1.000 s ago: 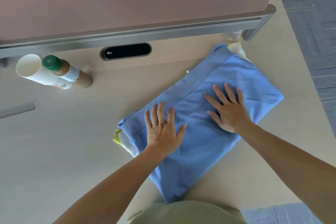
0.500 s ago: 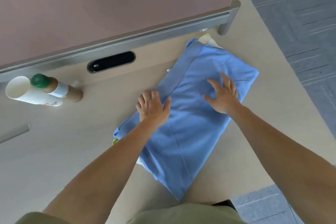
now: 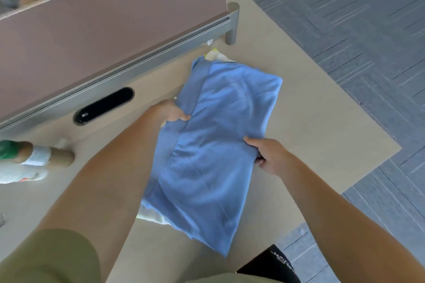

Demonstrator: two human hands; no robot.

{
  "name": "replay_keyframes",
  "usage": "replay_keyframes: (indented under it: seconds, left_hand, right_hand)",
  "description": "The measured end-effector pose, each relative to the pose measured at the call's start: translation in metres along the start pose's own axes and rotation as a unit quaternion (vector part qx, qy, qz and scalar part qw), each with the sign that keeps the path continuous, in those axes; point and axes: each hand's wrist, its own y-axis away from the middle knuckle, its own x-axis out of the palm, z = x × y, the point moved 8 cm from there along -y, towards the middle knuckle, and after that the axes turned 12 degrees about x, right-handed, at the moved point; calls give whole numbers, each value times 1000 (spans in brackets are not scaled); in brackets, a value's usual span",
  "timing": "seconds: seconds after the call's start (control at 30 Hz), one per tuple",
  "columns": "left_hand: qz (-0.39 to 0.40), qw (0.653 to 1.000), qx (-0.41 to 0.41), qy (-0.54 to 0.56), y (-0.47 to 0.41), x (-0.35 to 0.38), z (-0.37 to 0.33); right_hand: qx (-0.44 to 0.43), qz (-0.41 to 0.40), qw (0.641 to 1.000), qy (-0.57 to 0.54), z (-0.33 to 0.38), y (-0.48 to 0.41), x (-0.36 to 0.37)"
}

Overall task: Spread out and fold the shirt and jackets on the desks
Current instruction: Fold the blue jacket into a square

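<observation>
Hands grip the blue shirt (image 3: pixel 218 145) from both sides. The shirt is folded into a long shape and lies in the middle of the pale desk (image 3: pixel 322 122), slanting from the far side to the near edge. The left hand (image 3: pixel 170 111) is at the shirt's left edge, about halfway along. Its thumb is on top of the cloth and its fingers are curled round the edge, so it is pinching the shirt. The right hand (image 3: pixel 270 156) is at the right edge, a bit nearer. Its thumb also lies on top, and its fingers are tucked under the cloth, holding it.

A white and yellow cloth (image 3: pixel 215 55) peeks out from under the far end of the shirt, and some more white shows under the near left side.

At the far side of the desk is a brown wall panel (image 3: pixel 103 30) on a grey rail. Just in front of the rail is a dark oval hole (image 3: pixel 104 105) in the desk. On the far left is a bottle with a green cap (image 3: pixel 34 156), touching a white paper cup (image 3: pixel 20 176). Grey carpet (image 3: pixel 345 18) covers the floor to the right. The person's green sleeve (image 3: pixel 46 259) shows at the near left.
</observation>
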Motion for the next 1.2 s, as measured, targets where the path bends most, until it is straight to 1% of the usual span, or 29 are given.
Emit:
replay_keyframes:
  seconds: [0.03,0.1,0.2,0.3,0.43,0.5,0.57,0.6,0.67,0.73,0.8,0.83,0.93,1.0,1.1,1.2]
  left_hand:
    - [5,999,2,32,5,-4,0]
    - [13,998,7,59,20,-11,-3]
    - [41,994,17,100,51,-18,-6]
    - [22,995,5,100,79,-34,3]
    - [-40,995,3,91,117,-68,8]
    - [-72,995,25,62,139,-89,-2]
    - [-100,993,55,37,155,-110,-16]
    - [-102,992,65,46,161,-119,-19]
    - [-71,991,83,81,177,-127,-26]
    - [-58,991,75,94,191,-133,-21]
    - [-45,991,84,97,204,-131,-22]
    - [-40,987,96,122,209,-126,-24]
    - [18,964,126,233,211,-103,-30]
    - [31,951,131,280,214,-93,-39]
    - [11,937,135,322,213,-92,-53]
    - [-51,928,176,324,213,-105,-76]
  right_hand:
    - [-5,4,1000,9,1,6,-1]
    - [-6,1,999,32,3,20,-7]
    - [20,3,999,50,2,45,-15]
    - [41,31,998,24,3,75,-14]
    - [-23,95,995,0,27,122,3]
    - [-55,129,990,-6,42,147,13]
    - [-80,139,987,11,54,173,20]
    - [-91,139,986,28,59,185,22]
    - [-113,139,980,88,65,205,23]
    - [-121,149,972,136,63,220,26]
    - [-124,164,972,116,60,228,26]
    - [-129,164,974,87,60,229,24]
    - [-171,121,978,8,68,231,18]
    - [-180,91,979,-17,72,233,16]
    - [-188,45,980,-42,83,236,11]
    - [-230,3,972,-47,108,249,8]
